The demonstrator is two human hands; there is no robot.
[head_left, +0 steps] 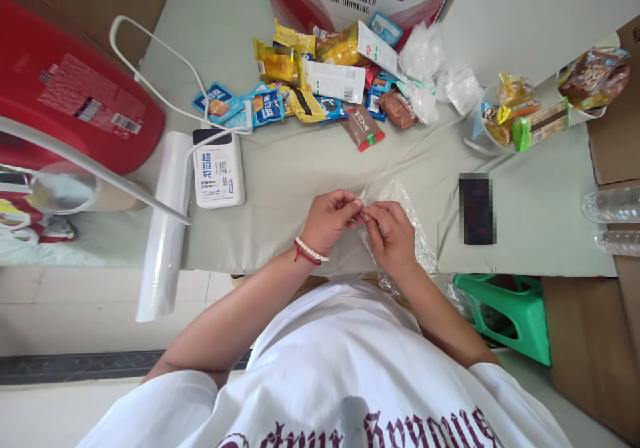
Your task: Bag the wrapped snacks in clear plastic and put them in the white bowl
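Observation:
In the head view my left hand [330, 220] and my right hand [393, 236] meet fingertip to fingertip over the front of the table. Both are closed in a pinch. A thin, crinkled clear plastic bag [421, 243] spreads behind and beneath my right hand and hangs over the table edge. Its rim appears to run between the fingertips, though the exact spot gripped is hidden by the fingers. Farther back lies a row of snack packets, among them a brown packet [363, 128] nearest to my hands.
A white power bank [219, 175] and a plastic film roll [165, 235] lie on the left, near a red container [75, 88]. On the right are a blurred dark rectangle [477, 209] and a clear bowl of snacks [480, 143]. A green stool [535, 321] stands below.

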